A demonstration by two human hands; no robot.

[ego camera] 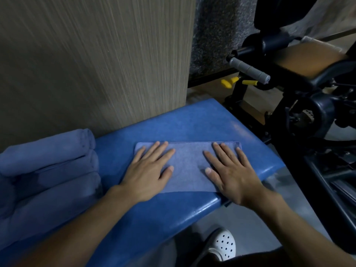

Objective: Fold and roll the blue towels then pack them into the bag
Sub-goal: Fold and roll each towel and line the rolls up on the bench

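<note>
A blue towel (pixel 187 166), folded into a flat rectangle, lies on a blue padded bench (pixel 192 122). My left hand (pixel 149 170) presses flat on the towel's left part with straight, spread fingers. My right hand (pixel 233 172) presses flat on its right part the same way. On the bench at the left lie three rolled blue towels (pixel 50 170) side by side. No bag is in view.
A wood-grain wall panel (pixel 96 64) rises right behind the bench. Black gym equipment (pixel 308 112) with a grey handle (pixel 248 69) and a tan pad stands to the right. A white perforated shoe (pixel 224 245) shows on the floor below the bench edge.
</note>
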